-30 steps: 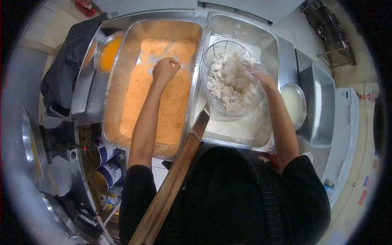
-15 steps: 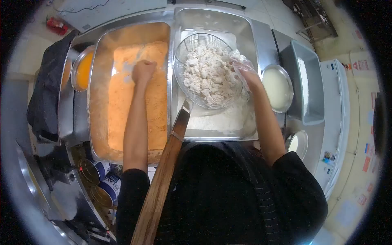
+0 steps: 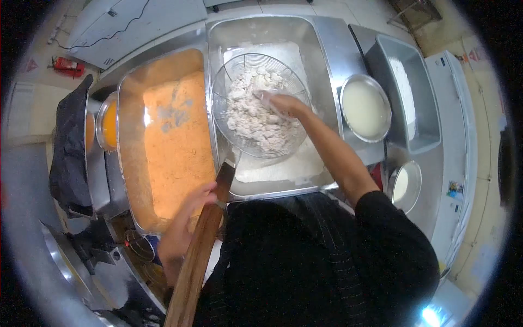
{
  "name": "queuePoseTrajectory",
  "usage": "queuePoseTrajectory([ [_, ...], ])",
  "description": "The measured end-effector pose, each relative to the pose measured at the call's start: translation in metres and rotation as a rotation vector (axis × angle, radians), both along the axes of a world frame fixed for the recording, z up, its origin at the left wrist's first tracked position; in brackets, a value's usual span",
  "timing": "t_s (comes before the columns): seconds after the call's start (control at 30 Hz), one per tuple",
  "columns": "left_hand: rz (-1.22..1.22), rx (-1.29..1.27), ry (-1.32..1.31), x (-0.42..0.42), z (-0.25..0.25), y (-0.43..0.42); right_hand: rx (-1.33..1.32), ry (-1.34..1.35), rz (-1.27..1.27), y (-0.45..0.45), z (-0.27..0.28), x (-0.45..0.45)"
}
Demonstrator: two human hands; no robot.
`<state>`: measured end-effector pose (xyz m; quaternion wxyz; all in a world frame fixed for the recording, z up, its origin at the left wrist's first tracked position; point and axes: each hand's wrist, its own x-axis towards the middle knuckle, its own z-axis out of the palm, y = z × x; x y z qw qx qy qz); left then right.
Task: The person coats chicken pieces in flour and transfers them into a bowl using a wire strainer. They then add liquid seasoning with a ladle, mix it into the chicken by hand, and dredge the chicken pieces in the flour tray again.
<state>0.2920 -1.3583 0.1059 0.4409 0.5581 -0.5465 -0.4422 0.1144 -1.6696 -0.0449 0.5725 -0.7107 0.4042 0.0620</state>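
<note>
A wire strainer basket (image 3: pixel 220 106) full of flour-coated pieces (image 3: pixel 267 133) rests in the steel tub of white flour (image 3: pixel 280 171). Over these pieces is my right hand (image 3: pixel 283 104), in a clear plastic glove, its fingers stretched leftward and touching or just above them. Some motion blur softens it. The basket's long wooden handle (image 3: pixel 199 250) slants down toward my body. Beside that handle, my left hand (image 3: pixel 188 218) is bare, with fingers extended toward it; the handle hides part of the hand. Orange powder (image 3: pixel 180 163) fills the left tub.
Left of the tubs stands a bowl of orange liquid (image 3: pixel 110 128). On the right are a bowl of pale liquid (image 3: pixel 365 109), a grey bin (image 3: pixel 430 109) with white powder, and a smaller bowl (image 3: pixel 408 188). A black cover (image 3: pixel 71 152) drapes the far left.
My left hand has come back from over the orange powder to beside the wooden handle. My right hand has moved left from the basket's right rim to over the floured pieces.
</note>
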Motion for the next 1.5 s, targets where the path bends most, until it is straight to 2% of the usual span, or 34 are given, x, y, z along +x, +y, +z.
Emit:
queuePoseTrajectory([
  [0.07, 0.028, -0.069, 0.173, -0.018, 0.006, 0.002, 0.334, -0.021, -0.208, 0.004, 0.004, 0.004],
  [0.13, -0.129, -0.127, -0.052, -0.027, 0.022, -0.003, 0.379, 0.037, -0.277, 0.008, 0.005, 0.008],
  [0.2, -0.105, -0.149, -0.075, -0.032, 0.022, -0.005, 0.866, -0.280, -0.298, 0.002, -0.021, 0.001],
  [0.27, -0.103, -0.179, -0.091, -0.041, 0.026, -0.012, 0.917, -0.351, -0.332, 0.001, -0.053, -0.005],
  [0.33, 0.145, -0.528, -0.208, -0.050, 0.039, -0.023, 0.510, -0.316, -0.352, 0.001, -0.062, -0.009],
  [0.37, 0.136, -0.528, -0.211, -0.050, 0.040, -0.026, 0.511, -0.323, -0.359, -0.001, -0.063, -0.011],
  [0.43, 0.153, -1.000, 0.045, -0.049, 0.042, -0.035, 0.739, -0.444, -0.355, -0.014, -0.064, -0.013],
  [0.47, 0.332, -1.035, 0.120, -0.061, 0.050, -0.052, 0.854, -0.501, -0.345, -0.022, -0.063, -0.014],
  [0.53, 0.494, -1.093, 0.164, -0.062, 0.073, -0.079, 1.077, -0.613, -0.323, -0.034, -0.054, -0.013],
  [0.6, 0.508, -1.126, 0.261, -0.053, 0.091, -0.070, 1.010, -0.660, -0.337, -0.035, 0.033, -0.018],
  [0.63, 0.522, -1.141, 0.353, -0.051, 0.093, -0.067, 0.662, -0.464, -0.363, -0.029, 0.090, -0.020],
  [0.7, 0.553, -1.074, 0.303, -0.056, 0.084, -0.068, 0.209, -0.192, -0.145, -0.038, 0.082, -0.018],
  [0.73, 0.579, -1.075, 0.256, -0.058, 0.080, -0.080, 0.179, -0.191, -0.145, -0.047, 0.097, -0.018],
  [0.8, 0.597, -1.075, 0.289, -0.063, 0.087, -0.070, -0.205, 0.206, 0.171, -0.046, 0.114, -0.020],
  [0.83, 0.551, -1.141, 0.367, -0.057, 0.087, -0.063, -0.469, 0.149, 0.242, -0.065, 0.079, -0.023],
  [0.87, 0.503, -1.205, 0.442, -0.048, 0.087, -0.061, -0.475, 0.151, 0.247, -0.067, 0.100, -0.025],
  [0.93, 0.726, -1.322, 0.307, -0.036, 0.064, -0.061, -0.197, 0.062, 0.189, -0.054, 0.130, -0.029],
  [0.97, 0.628, -1.178, 0.309, -0.040, 0.065, -0.061, -0.197, 0.056, 0.204, -0.052, 0.127, -0.026],
  [1.0, 0.524, -1.064, 0.320, -0.043, 0.067, -0.070, -0.329, 0.081, 0.162, -0.062, 0.127, -0.023],
  [1.03, 0.555, -1.070, 0.294, -0.049, 0.072, -0.064, -0.425, 0.115, 0.116, -0.059, 0.117, -0.023],
  [1.07, 0.566, -1.065, 0.293, -0.049, 0.067, -0.061, -0.431, 0.185, 0.191, -0.044, 0.102, -0.021],
  [1.1, 0.639, -1.049, 0.310, -0.047, 0.057, -0.062, -0.450, 0.244, 0.263, -0.032, 0.081, -0.014],
  [1.13, 0.709, -1.027, 0.327, -0.045, 0.049, -0.063, -0.568, 0.295, 0.111, -0.019, 0.007, -0.002],
  [1.17, 0.611, -1.032, 0.365, -0.045, 0.045, -0.061, -0.687, 0.344, -0.047, -0.012, -0.050, 0.011],
  [1.2, 0.610, -1.035, 0.363, -0.045, 0.040, -0.062, -0.690, 0.342, -0.047, -0.011, -0.031, 0.020],
  [1.27, 0.624, -1.042, 0.414, -0.051, 0.035, -0.057, -0.193, 0.286, 0.174, 0.007, 0.022, 0.023],
  [1.3, 0.617, -1.025, 0.406, -0.051, 0.035, -0.056, 0.087, 0.076, 0.159, -0.002, 0.000, 0.020],
  [1.33, 0.614, -1.026, 0.412, -0.053, 0.035, -0.056, 0.085, 0.079, 0.153, 0.001, 0.000, 0.019],
  [1.4, 0.612, -1.018, 0.375, -0.056, 0.039, -0.060, 0.258, -0.003, -0.052, 0.008, 0.002, 0.017],
  [1.43, 0.604, -1.020, 0.381, -0.057, 0.041, -0.063, 0.253, -0.004, -0.061, 0.013, 0.007, 0.017],
  [1.5, 0.654, -1.006, 0.326, -0.057, 0.049, -0.067, 0.416, -0.097, -0.225, 0.024, 0.016, 0.016],
])
